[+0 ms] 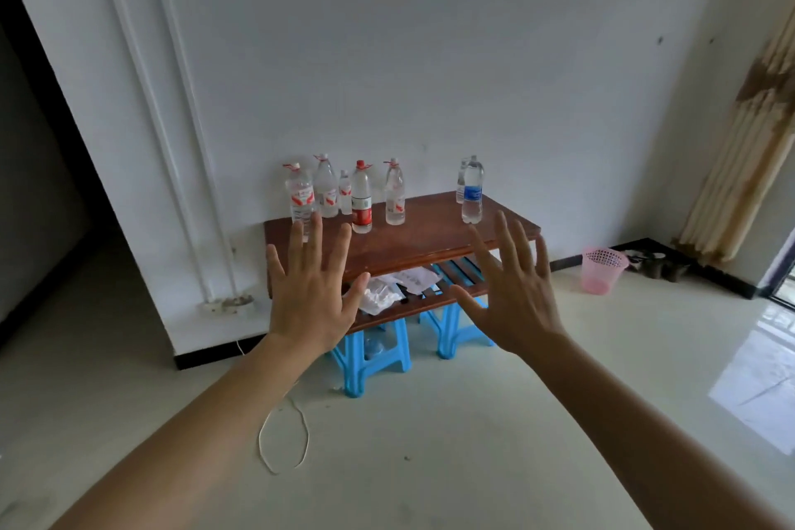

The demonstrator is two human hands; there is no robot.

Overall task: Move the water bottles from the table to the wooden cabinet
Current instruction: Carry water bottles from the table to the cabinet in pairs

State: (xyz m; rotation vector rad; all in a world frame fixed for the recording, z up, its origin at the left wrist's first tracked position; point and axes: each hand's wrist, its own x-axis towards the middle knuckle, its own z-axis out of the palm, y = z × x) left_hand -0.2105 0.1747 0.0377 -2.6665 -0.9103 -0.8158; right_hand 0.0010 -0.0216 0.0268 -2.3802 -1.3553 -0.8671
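Table's point(423, 243) back edge has bottles point(361, 202), probably slick, so I'd grab mid-body; left hand point(309, 299) and right hand point(514, 299) splayed empty.

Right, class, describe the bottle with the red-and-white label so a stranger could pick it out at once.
Against the white wall is a brown wooden stand on blue stools. In the group of bottles at its left end, take the second from the right, the red-banded bottle. Only it has an opaque white-and-red label; its neighbours look clear with thin red marks.
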